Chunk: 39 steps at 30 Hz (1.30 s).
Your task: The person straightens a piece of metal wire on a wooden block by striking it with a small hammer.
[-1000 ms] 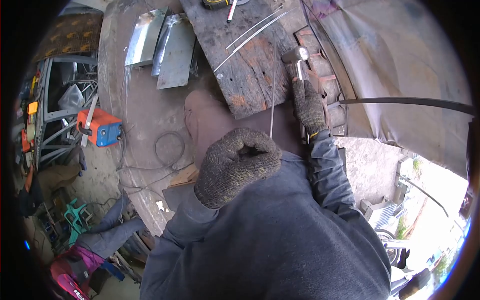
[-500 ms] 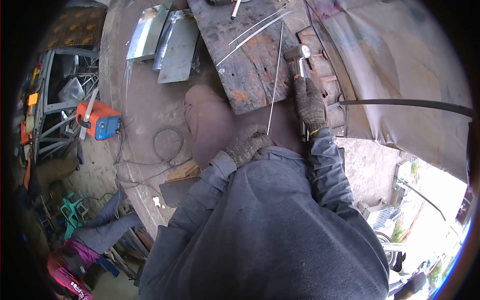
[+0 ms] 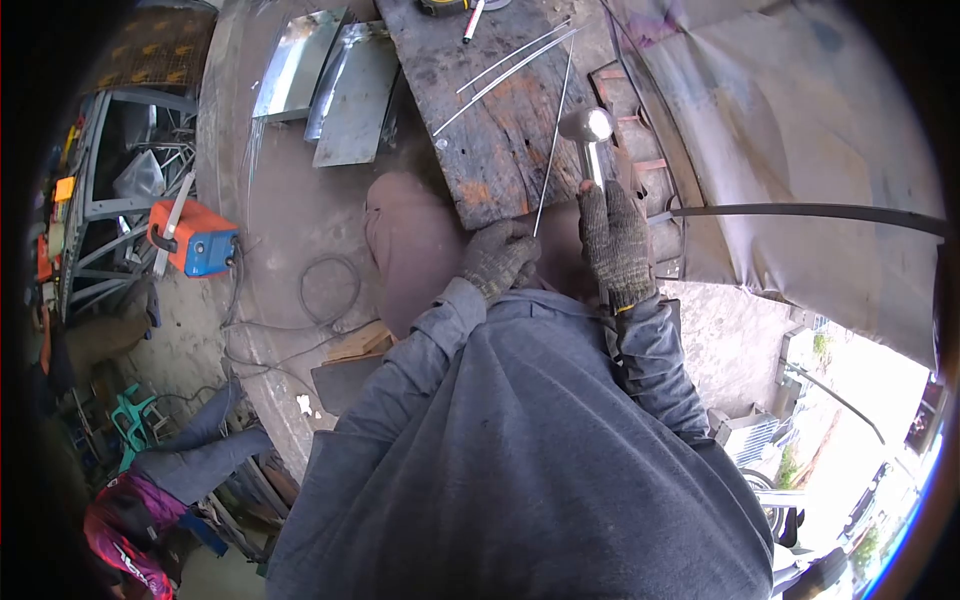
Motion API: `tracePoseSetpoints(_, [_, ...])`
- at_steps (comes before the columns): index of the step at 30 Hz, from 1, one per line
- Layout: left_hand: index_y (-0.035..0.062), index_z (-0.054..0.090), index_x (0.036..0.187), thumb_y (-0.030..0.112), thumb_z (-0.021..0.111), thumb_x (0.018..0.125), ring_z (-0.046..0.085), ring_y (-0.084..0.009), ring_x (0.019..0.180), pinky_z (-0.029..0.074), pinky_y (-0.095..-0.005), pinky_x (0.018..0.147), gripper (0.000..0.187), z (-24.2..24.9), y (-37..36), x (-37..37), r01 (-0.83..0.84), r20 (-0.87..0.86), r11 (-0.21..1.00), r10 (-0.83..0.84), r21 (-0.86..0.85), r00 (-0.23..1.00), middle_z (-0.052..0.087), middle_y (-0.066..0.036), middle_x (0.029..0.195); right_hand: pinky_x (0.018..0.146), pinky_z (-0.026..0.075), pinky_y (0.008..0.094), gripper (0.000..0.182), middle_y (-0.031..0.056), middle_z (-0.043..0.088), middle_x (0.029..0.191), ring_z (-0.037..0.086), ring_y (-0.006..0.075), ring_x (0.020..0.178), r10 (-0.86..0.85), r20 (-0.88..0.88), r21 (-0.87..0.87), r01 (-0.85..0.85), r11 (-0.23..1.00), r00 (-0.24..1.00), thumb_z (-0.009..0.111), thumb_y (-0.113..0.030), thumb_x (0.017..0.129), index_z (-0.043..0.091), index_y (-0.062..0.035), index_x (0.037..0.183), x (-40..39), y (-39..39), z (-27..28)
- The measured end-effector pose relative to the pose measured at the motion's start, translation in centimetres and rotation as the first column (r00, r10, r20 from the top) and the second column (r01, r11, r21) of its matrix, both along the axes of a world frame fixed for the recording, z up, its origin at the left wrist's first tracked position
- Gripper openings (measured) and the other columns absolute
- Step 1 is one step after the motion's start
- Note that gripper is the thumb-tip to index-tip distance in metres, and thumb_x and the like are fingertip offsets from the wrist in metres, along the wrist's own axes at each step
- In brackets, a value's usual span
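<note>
nearest the camera is the person's grey sleeved body, filling the lower middle of the view. just past it the left hand (image 3: 500, 256), in a knitted glove, is closed around the near end of a thin metal rod (image 3: 553, 135), which runs away from the hand and lies along a worn wooden desk (image 3: 480, 120). beside it the right hand (image 3: 612, 240), also gloved, is clenched on the handle of a hammer (image 3: 588, 140) whose shiny head sits upright just right of the rod, over the desk's right edge. further along the desk more thin rods (image 3: 505, 65) lie at a slant, and at its far end a pen (image 3: 468, 22) rests beside a tape measure (image 3: 438, 6). left of the desk two bent metal sheets (image 3: 330, 85) lie on the round concrete surface, with a loop of cable (image 3: 325, 290) nearer. well to the left an orange and blue welding machine (image 3: 192, 238) stands on the floor. on the right a grey tarp (image 3: 790, 130) hangs over a dark bar (image 3: 810, 212)
</note>
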State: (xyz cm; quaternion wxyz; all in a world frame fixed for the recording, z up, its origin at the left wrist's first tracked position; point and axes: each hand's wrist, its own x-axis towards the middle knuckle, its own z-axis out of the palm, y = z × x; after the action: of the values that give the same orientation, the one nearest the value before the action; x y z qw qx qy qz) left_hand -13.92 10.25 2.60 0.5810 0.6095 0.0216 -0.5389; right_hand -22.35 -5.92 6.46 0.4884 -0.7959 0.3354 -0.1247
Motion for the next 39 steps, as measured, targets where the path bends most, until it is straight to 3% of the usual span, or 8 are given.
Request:
tracePoseSetpoints(4, [-0.0023,0.059,0.111,0.012,0.064,0.090,0.056,-0.0113,0.061,0.046,-0.0246,0.050,0.026,0.4,0.0,0.1,0.003,0.038,1.000,-0.004,0.024,0.999,0.062,-0.007,0.079,0.065,0.048,0.0456,0.037,0.0241,0.065,0.081,0.065,0.0416,0.077,0.022,-0.109,0.017,-0.020,1.000,0.994,0.054,-0.039,0.100,0.061,-0.0027,0.105,-0.9,1.4,-0.3])
tracePoseSetpoints(6, [-0.0026,0.058,0.113,0.012,0.064,0.090,0.057,-0.0116,0.062,0.047,-0.0249,0.050,0.028,0.6,0.0,0.2,0.001,0.034,1.000,-0.002,0.011,0.999,0.063,-0.007,0.080,0.054,0.043,0.0352,0.040,0.0074,0.054,0.061,0.053,0.0170,0.055,0.093,-0.150,-0.080,-0.105,0.991,0.984,0.052,-0.042,0.101,0.062,-0.0037,0.097,-1.1,1.2,-1.8])
tracePoseSetpoints(10, [-0.0027,0.058,0.116,0.013,0.065,0.090,0.059,-0.0126,0.064,0.049,-0.0254,0.052,0.031,0.3,0.1,0.1,0.041,0.086,0.997,-0.046,0.059,0.995,0.064,-0.007,0.082,0.064,0.049,0.0480,0.039,0.0257,0.064,0.084,0.065,0.0423,0.080,0.033,-0.232,0.029,-0.027,0.999,0.972,0.051,-0.041,0.100,0.060,-0.0045,0.110,-0.9,1.9,1.8])
tracePoseSetpoints(14, [-0.0021,0.060,0.114,0.013,0.065,0.090,0.061,-0.0131,0.065,0.050,-0.0258,0.053,0.029,0.3,0.0,0.1,0.015,0.082,0.999,-0.018,0.045,0.996,0.064,-0.007,0.082,0.058,0.045,0.0380,0.039,0.0117,0.057,0.065,0.056,0.0237,0.058,0.078,-0.135,-0.068,-0.087,0.994,0.988,0.051,-0.042,0.101,0.063,-0.0051,0.102,-2.5,2.0,1.2])
tracePoseSetpoints(16, [-0.0020,0.060,0.113,0.013,0.065,0.090,0.061,-0.0132,0.065,0.050,-0.0258,0.052,0.028,0.4,-0.1,0.1,0.007,0.064,0.999,-0.009,0.033,0.998,0.064,-0.007,0.083,0.059,0.046,0.0396,0.037,0.0132,0.059,0.067,0.061,0.0269,0.062,0.425,-0.120,-0.692,-0.382,0.612,0.897,0.051,-0.039,0.101,0.062,-0.0041,0.105,-3.4,1.3,-0.8])
tracePoseSetpoints(22, [-0.0012,0.060,0.113,0.013,0.063,0.092,0.061,-0.0130,0.064,0.050,-0.0256,0.051,0.025,0.1,-0.3,0.1,-0.002,0.051,0.999,0.000,0.033,0.999,0.064,-0.007,0.084,0.064,0.047,0.0414,0.034,0.0165,0.063,0.074,0.063,0.0331,0.069,0.106,-0.177,-0.026,-0.113,0.993,0.978,0.052,-0.035,0.101,0.059,-0.0023,0.110,-3.3,3.0,2.6])
tracePoseSetpoints(35, [0.0040,0.060,0.128,0.012,0.062,0.092,0.059,-0.0099,0.063,0.049,-0.0240,0.052,0.037,0.9,-0.4,0.2,0.026,0.070,0.999,-0.029,0.044,0.997,0.064,-0.004,0.083,0.064,0.048,0.0434,0.028,0.0185,0.063,0.088,0.064,0.0367,0.076,0.297,-0.316,-0.283,-0.388,0.877,0.901,0.052,-0.027,0.102,0.059,-0.0019,0.113,-3.7,2.5,1.2])
tracePoseSetpoints(39, [-0.0034,0.063,0.108,0.010,0.060,0.091,0.056,-0.0113,0.057,0.044,-0.0263,0.047,0.022,0.9,0.0,0.0,-0.035,0.044,0.996,0.039,-0.076,0.998,0.061,-0.005,0.072,0.063,0.048,0.0430,0.030,0.0203,0.062,0.083,0.064,0.0378,0.077,0.239,-0.045,-0.156,-0.243,0.957,0.970,0.053,-0.030,0.101,0.059,-0.0019,0.109,-2.4,3.3,2.5])
